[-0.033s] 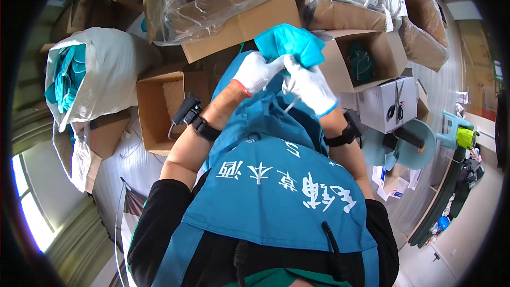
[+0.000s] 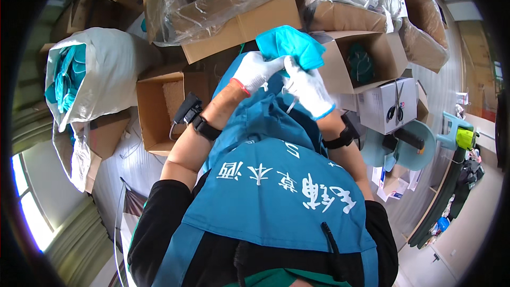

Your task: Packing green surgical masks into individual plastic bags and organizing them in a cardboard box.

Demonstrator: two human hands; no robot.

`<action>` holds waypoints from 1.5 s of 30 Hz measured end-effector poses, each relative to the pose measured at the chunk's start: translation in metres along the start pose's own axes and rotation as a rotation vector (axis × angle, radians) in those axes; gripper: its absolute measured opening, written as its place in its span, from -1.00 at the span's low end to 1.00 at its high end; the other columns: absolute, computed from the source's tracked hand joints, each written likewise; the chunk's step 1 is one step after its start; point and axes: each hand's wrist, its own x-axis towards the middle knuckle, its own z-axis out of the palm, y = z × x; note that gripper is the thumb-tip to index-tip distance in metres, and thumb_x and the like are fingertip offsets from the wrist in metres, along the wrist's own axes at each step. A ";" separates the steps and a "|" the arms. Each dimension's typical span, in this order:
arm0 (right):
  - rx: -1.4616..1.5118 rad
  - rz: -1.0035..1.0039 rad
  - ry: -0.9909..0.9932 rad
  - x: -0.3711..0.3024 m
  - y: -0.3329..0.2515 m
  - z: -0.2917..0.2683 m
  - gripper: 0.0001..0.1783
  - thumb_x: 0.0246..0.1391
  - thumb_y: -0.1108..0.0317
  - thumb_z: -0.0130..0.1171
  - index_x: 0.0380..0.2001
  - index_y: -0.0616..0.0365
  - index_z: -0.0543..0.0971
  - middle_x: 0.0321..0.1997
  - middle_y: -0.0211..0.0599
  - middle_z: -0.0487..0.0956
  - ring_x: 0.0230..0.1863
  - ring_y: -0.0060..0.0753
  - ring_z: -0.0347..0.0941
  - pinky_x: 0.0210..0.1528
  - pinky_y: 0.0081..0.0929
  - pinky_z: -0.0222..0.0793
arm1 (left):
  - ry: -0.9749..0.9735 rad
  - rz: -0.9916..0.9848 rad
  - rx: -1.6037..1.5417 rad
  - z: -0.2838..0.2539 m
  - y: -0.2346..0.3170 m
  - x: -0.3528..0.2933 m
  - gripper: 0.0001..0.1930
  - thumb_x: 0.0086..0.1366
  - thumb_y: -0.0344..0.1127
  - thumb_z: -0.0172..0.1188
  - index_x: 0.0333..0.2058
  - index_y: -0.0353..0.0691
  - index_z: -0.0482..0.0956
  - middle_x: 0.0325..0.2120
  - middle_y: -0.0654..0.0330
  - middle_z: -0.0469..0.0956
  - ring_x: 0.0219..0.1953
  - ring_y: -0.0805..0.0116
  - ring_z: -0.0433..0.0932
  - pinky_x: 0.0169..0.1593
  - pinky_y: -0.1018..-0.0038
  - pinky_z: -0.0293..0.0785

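A teal face mask (image 2: 289, 47) is held up in front of my lap, between both hands. White knit gloves cover my hands. My left hand (image 2: 257, 70) is closed at the mask's lower left edge, thumb pointing right. My right hand (image 2: 308, 87) pinches the lower edge, its thumb against the teal fabric. The fingers behind the mask are hidden. Thin white straps dangle below the hands. Beneath lies my blue apron (image 2: 276, 196).
An open carton (image 2: 385, 53) at right holds teal masks. A white sack (image 2: 114, 74) of masks stands left, beside an open brown carton (image 2: 154, 109). Plastic-lined cartons (image 2: 244, 21) stand ahead. Black scissors (image 2: 396, 107) lie on a white box (image 2: 374, 109), near a light-blue stool (image 2: 414, 151).
The mask and my right hand have shifted very slightly. Both hands keep their grip.
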 end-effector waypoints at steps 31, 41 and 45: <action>-0.071 0.004 0.301 -0.049 -0.020 -0.089 -0.82 0.26 0.22 0.07 -0.30 0.07 0.55 -0.59 -0.57 0.44 -0.61 -0.70 0.36 -0.59 -0.64 0.22 | 0.072 -0.030 0.000 0.038 -0.008 0.030 -0.64 0.23 -0.10 0.24 -0.46 -0.36 0.58 -0.59 0.21 0.57 -0.59 0.52 0.49 -0.45 0.59 0.47; -1.649 -0.685 0.195 -0.059 -0.022 -0.035 -0.73 0.01 0.15 0.14 -0.32 0.10 0.53 -0.50 -0.20 0.51 -0.26 -0.17 0.53 -0.25 -0.17 0.42 | -0.069 -0.030 -0.543 0.069 0.011 0.009 -0.75 0.29 -0.21 0.19 -0.21 -0.30 0.59 -0.35 0.24 0.61 -0.28 0.49 0.55 -0.18 0.50 0.49; -1.036 -0.600 0.176 -0.076 -0.057 -0.060 -0.69 0.01 0.12 0.23 -0.51 0.16 0.54 -0.48 -0.22 0.53 -0.40 -0.22 0.50 -0.34 -0.27 0.40 | -0.220 -0.072 -0.694 0.032 0.021 0.013 -0.75 0.35 -0.21 0.10 -0.13 -0.26 0.53 -0.32 0.14 0.62 -0.32 0.36 0.62 -0.24 0.44 0.58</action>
